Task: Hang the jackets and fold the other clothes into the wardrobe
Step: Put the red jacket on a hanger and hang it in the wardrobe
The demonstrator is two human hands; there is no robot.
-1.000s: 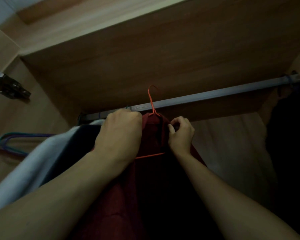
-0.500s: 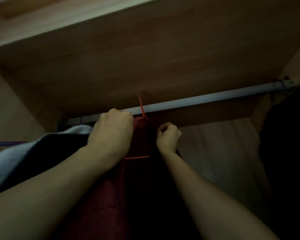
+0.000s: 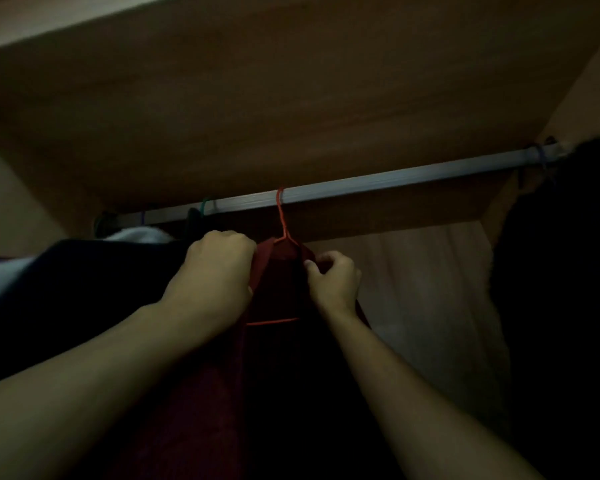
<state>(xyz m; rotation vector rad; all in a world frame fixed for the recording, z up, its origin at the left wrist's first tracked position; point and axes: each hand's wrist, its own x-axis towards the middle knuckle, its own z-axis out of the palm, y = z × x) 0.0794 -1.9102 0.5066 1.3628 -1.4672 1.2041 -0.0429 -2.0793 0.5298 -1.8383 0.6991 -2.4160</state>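
A dark red jacket [image 3: 219,403] hangs on an orange wire hanger [image 3: 282,220], whose hook sits over the grey wardrobe rail [image 3: 395,180]. My left hand [image 3: 219,271] grips the jacket's left shoulder just below the rail. My right hand [image 3: 335,280] pinches the jacket's right shoulder at the collar. The lower part of the jacket is lost in shadow between my forearms.
Dark and white garments [image 3: 84,271] hang at the left end of the rail, next to a green hanger hook [image 3: 205,206]. A black garment [image 3: 561,271] hangs at the right end. The wooden shelf [image 3: 291,98] lies close above the rail.
The hanger's hook has gone from just in front of the rail to sitting over it. Both hands keep their hold on the jacket's shoulders.
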